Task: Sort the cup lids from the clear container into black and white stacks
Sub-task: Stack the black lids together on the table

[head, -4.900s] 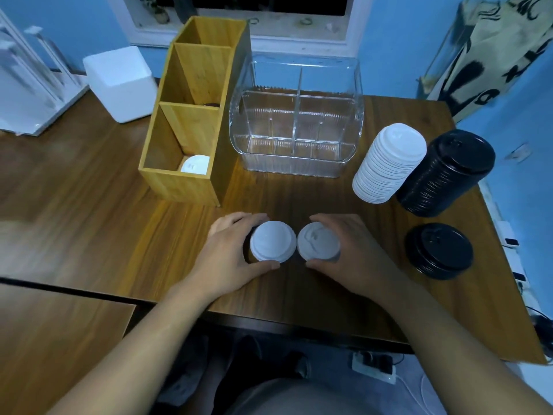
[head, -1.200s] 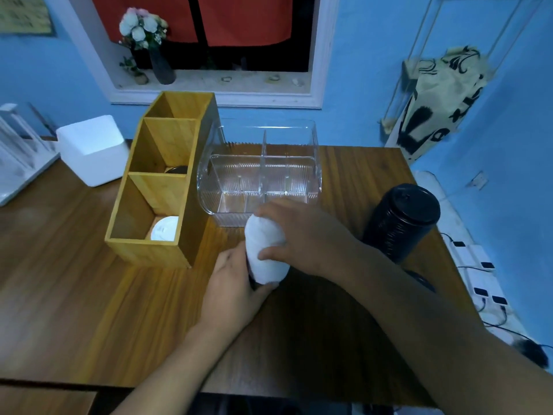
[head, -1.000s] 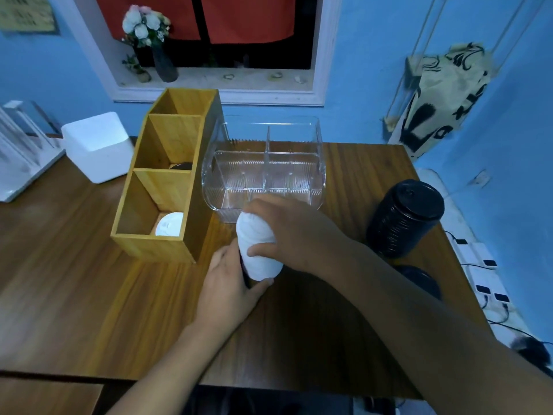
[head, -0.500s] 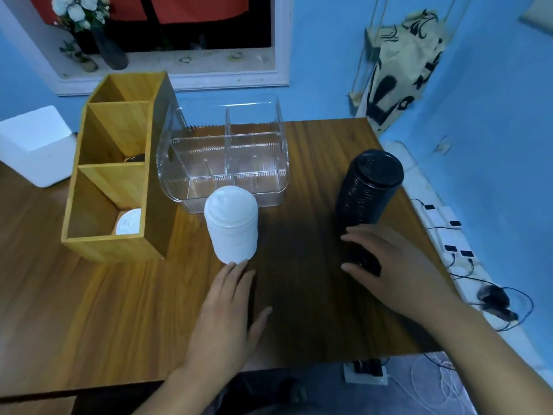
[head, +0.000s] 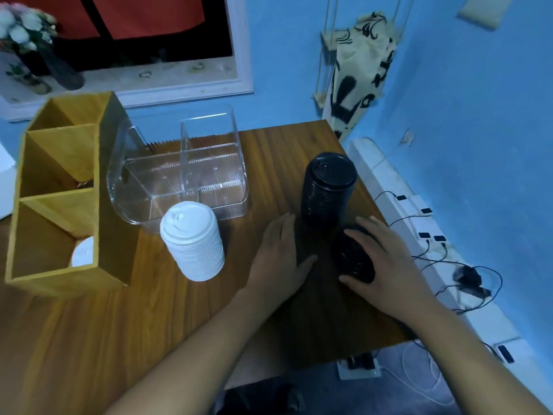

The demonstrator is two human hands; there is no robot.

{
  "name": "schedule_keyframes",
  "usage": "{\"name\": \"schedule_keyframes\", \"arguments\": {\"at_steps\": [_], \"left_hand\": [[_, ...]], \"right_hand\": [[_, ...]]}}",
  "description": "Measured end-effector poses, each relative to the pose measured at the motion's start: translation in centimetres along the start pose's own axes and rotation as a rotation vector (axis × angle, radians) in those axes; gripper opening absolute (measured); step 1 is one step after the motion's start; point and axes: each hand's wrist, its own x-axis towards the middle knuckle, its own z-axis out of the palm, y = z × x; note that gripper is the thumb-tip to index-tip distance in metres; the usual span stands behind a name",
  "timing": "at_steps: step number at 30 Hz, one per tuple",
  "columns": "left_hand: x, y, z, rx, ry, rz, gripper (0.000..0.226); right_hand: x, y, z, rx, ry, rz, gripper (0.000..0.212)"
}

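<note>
A tall stack of white lids (head: 194, 241) stands upright in front of the clear container (head: 182, 181), which holds no lids that I can see. A tall stack of black lids (head: 327, 190) stands at the right. Just in front of it lies a short stack of black lids (head: 353, 257). My right hand (head: 386, 265) covers that short stack from the right, fingers and thumb curled around it. My left hand (head: 281, 259) lies flat on the table with straight fingers, left of the short stack and below the tall black one, holding nothing.
A wooden three-compartment organiser (head: 59, 199) stands at the left with a white lid (head: 83, 256) in its near compartment. The table's right edge (head: 386, 223) runs close to the black stacks. Power strips and cables (head: 434, 235) lie on the floor beyond.
The white stacks have been joined into one tall stack and let go. My right hand went to the short black stack; my left hand slid right from the white stack toward the black lids.
</note>
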Motion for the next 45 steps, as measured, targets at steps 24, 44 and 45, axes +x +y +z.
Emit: {"name": "schedule_keyframes", "arguments": {"at_steps": [24, 44, 45], "left_hand": [[6.6, 1.1, 3.5, -0.28, 0.132, -0.079, 0.095], [7.0, 1.4, 3.6, -0.177, 0.094, -0.147, 0.107], [7.1, 1.4, 3.6, -0.168, 0.098, -0.148, 0.105]], "right_hand": [[8.3, -1.9, -9.1, 0.291, 0.408, -0.182, 0.063], [13.1, -1.4, -4.7, 0.163, 0.164, -0.165, 0.05], [13.1, -1.4, -4.6, 0.16, 0.167, -0.159, 0.05]]}}
